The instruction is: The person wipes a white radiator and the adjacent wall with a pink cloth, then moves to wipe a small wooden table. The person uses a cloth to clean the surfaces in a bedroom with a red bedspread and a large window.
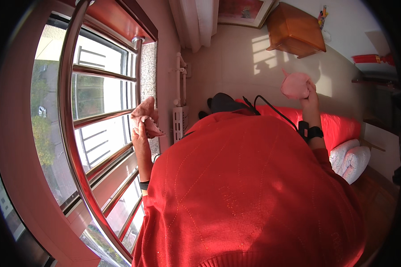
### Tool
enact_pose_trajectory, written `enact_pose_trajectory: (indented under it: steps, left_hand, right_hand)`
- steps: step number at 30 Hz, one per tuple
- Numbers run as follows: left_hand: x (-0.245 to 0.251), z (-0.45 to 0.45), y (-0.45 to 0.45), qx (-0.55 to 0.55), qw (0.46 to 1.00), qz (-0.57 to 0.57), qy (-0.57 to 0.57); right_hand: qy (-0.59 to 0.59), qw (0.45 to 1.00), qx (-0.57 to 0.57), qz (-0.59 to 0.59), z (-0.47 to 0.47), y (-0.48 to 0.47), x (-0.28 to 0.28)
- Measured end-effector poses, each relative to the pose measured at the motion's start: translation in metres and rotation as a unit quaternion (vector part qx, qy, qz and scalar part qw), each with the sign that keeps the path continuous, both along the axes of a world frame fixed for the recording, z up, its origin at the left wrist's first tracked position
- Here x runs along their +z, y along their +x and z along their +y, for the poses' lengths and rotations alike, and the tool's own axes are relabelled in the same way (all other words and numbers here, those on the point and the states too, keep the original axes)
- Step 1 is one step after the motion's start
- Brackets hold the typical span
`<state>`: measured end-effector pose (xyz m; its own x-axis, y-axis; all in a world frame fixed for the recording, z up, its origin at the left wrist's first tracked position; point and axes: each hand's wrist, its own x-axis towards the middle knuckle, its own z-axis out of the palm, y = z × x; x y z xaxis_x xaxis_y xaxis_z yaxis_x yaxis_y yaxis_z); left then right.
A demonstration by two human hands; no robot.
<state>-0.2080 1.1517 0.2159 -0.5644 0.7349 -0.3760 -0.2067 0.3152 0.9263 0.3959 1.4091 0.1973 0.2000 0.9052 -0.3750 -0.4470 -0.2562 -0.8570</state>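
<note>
My left hand (140, 133) holds a crumpled dusty-pink cloth (145, 111) in front of a metal window guard rail (103, 119). The cloth overlaps the end of one crossbar; whether it touches the metal I cannot tell. Out to the right, my right hand (310, 93) grips a lighter pink cloth (294, 85) by its edge, held up above the floor. This cloth is bunched into a rounded shape, with a thin corner sticking out at its upper left. My red sweater (247, 187) fills the middle of the view between both arms.
A sunlit window (90, 96) lies behind the rail. Beside it are a white radiator (178, 121) with pipes, and a pale curtain (198, 23). An orange-brown stool (295, 30), red bedding (341, 128) and a folded white quilt (351, 160) are on the right. A black cable (277, 108) runs to my right wrist.
</note>
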Motion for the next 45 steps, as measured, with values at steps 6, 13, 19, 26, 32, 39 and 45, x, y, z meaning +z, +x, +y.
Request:
enact_pose_trajectory:
  steps: [6, 13, 19, 26, 32, 39, 45]
  left_hand:
    - [-0.012, 0.046, -0.016, -0.097, 0.992, 0.040, 0.065]
    - [0.026, 0.089, 0.006, -0.141, 0.988, 0.065, 0.004]
    - [0.019, 0.092, 0.008, -0.087, 0.990, 0.105, -0.030]
    - [0.012, 0.162, 0.060, -0.076, 0.992, -0.095, 0.026]
    - [0.057, 0.324, 0.161, -0.115, 0.990, -0.067, -0.045]
    - [0.074, 0.439, 0.247, -0.209, 0.978, -0.001, 0.009]
    - [0.048, 0.477, 0.268, -0.219, 0.973, -0.003, -0.065]
  right_hand:
    - [0.026, 0.999, 0.004, -0.032, -0.068, 0.005, 0.006]
    - [-0.055, 0.990, -0.115, 0.055, -0.059, 0.031, -0.022]
    - [-0.039, 0.994, -0.093, 0.033, -0.003, 0.045, -0.026]
    - [-0.038, 0.999, 0.024, -0.001, 0.072, 0.067, -0.029]
    - [-0.037, 0.995, 0.063, 0.062, 0.126, 0.135, -0.056]
    - [-0.116, 0.992, 0.020, -0.048, 0.191, 0.189, -0.036]
    - [-0.126, 0.980, 0.051, -0.143, 0.236, 0.221, -0.032]
